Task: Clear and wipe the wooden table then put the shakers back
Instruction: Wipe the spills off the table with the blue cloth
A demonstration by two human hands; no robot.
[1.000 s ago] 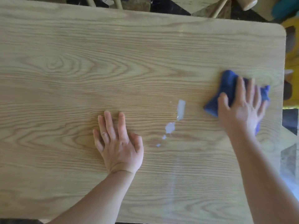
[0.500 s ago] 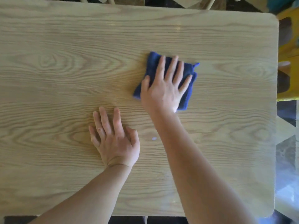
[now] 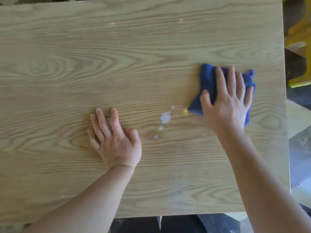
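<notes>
Two hands rest flat on your wooden counter (image 3: 117, 47): your left hand (image 3: 116, 140) lies relaxed, your right hand (image 3: 228, 103) presses a blue cloth (image 3: 207, 78) near the right edge. White smears (image 3: 165, 117) remain between them; no shakers are visible.

1 view only: head cam, worn, looking forward and steeply down, nearly top-down on the wooden table (image 3: 134, 47). Wide-angle, table edges bow slightly. Close range: tabletop fills almost the whole frame, its far edge runs along the top, right edge and near-right corner inside the frame, left side cut off. Both forearms enter from the bottom; left hand (image 3: 116, 140) sits left of center, right hand (image 3: 227, 101) right of it. Strip of floor shows at right and bottom. No 2nd view, so no overlap.
</notes>
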